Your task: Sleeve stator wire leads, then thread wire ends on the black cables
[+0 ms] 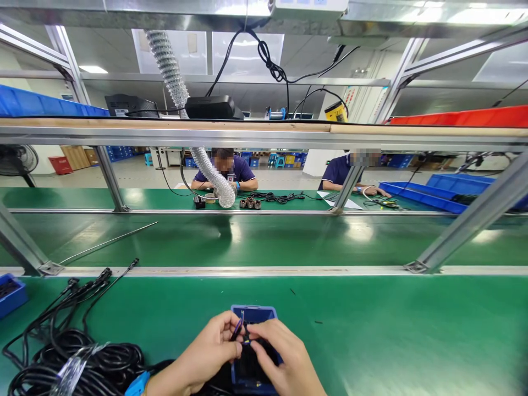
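My left hand (220, 338) is closed on the end of a black cable (236, 332), whose thin coloured wires stick up between thumb and fingers. Beside it, my right hand (282, 349) has thumb and forefinger bent close to a small dark piece (246, 333) near the wires; what exactly the fingertips grip is too small to make out. Both hands are above a small blue bin (253, 312) that holds dark parts, partly covered by the hands. A coiled bundle of black cables (94, 363) lies to the left of my left forearm.
Cable ends with connectors (105, 275) reach toward the metal rail (264, 271). Another blue bin (12, 297) stands at the left edge. Small dark scraps lie on the green bench (391, 330). Two people sit across, beyond sloping metal posts, near a silver flexible duct (208, 173).
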Motion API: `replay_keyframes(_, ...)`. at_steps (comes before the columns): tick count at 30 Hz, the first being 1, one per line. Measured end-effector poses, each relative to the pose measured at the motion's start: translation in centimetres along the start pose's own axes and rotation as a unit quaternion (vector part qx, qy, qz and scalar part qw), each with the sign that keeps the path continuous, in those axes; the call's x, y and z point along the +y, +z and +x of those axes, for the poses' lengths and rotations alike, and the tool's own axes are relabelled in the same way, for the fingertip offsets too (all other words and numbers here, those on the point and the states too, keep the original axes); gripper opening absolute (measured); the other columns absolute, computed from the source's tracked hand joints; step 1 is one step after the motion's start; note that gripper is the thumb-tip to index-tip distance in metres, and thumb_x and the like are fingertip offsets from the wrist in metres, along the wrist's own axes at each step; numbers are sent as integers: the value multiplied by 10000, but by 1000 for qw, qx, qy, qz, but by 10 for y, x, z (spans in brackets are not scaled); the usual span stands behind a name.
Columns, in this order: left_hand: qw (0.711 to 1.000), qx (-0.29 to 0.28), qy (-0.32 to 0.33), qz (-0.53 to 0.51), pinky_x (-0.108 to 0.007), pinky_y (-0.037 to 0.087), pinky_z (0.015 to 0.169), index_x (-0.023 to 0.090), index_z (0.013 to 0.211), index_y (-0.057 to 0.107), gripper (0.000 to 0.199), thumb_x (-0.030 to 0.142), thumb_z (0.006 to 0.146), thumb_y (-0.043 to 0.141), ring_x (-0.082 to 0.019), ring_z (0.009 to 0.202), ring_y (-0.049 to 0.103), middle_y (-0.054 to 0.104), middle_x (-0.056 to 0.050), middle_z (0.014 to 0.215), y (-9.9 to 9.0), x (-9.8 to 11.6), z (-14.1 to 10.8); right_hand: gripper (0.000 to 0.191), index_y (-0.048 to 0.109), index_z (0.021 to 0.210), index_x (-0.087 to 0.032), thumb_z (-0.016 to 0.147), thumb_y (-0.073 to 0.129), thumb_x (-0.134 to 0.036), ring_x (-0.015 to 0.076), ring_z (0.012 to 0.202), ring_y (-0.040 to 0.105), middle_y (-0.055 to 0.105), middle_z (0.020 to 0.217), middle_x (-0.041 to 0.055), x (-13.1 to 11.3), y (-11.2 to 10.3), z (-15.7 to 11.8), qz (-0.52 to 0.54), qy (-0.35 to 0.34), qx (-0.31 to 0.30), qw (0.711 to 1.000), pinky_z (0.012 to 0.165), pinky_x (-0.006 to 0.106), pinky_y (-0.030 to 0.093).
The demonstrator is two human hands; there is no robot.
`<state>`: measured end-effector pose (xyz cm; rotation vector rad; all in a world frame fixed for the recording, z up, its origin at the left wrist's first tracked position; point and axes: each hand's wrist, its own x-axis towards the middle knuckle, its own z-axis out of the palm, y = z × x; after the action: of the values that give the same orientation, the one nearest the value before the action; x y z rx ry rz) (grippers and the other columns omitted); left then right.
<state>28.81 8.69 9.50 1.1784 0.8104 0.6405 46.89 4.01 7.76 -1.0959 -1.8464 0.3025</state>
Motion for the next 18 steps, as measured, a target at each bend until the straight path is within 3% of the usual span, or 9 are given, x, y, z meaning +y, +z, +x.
replay_keyframes(4,1000,-3,14,-14,-256,381,708,192,753,511,276,116,544,674,-159,803,507,545,22,763,-1,1,-1,161,725,953,-239,888,596,-167,159,679,698,760,858,37,-4,11,-1,80,58,7,995,643,230,573)
replay_keyframes(9,999,12,25,-24,-255,374,673,186,749,546,306,227,565,787,-163,777,501,553,7,760,-1,3,0,327,695,1114,-207,805,727,-310,200,755,703,746,955,83,6,25,-8,168,166,39,971,648,263,580)
replay_keyframes(12,999,21,28,-13,-249,361,635,191,701,519,299,222,554,778,-144,706,469,533,25,702,-1,5,0,252,712,867,-184,829,704,-433,171,655,647,702,779,44,15,36,-13,208,228,40,950,596,246,525)
replay_keyframes(15,1000,14,18,-8,-249,363,643,189,696,521,288,188,534,758,-142,704,472,550,27,698,0,7,-2,334,700,759,-179,846,677,-500,144,592,590,664,695,20,13,34,-12,223,238,28,945,565,237,474)
replay_keyframes(18,1000,-25,0,-15,-259,383,718,174,684,542,239,139,528,720,-146,744,512,601,10,720,-3,12,-3,359,728,755,-193,812,716,-548,161,646,613,690,750,32,-1,9,0,224,191,-34,955,602,255,478)
